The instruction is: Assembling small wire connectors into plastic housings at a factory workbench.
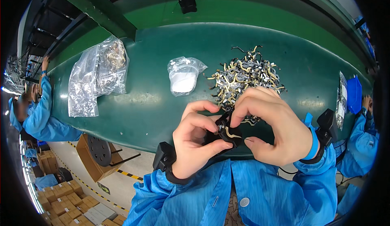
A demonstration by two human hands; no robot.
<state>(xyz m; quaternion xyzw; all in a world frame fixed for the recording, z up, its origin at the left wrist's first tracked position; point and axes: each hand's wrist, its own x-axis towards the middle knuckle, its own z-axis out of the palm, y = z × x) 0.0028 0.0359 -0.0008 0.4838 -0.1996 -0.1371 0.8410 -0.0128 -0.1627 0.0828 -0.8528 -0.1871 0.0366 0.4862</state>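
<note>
Just in front of my body, my left hand point(199, 133) grips a small black plastic part point(222, 122) between curled fingers and thumb. A short cream cable point(232, 134) curves across the part. My right hand point(276, 124) is bent over the same piece from the right. Its index fingertip presses on the top, while the thumb tip is close to the cable's end. Beyond the hands lies a large heap of short cables point(248, 76) in black, cream and grey with small connectors. The fingers hide part of the black piece and the near edge of the heap.
On the green table point(142, 120), a clear bag with white contents point(183, 80) lies left of the heap. Farther left are filled plastic bags point(97, 78). A blue bin point(354, 94) stands at the right end. Co-workers sit at both sides. A stool point(99, 151) stands lower left.
</note>
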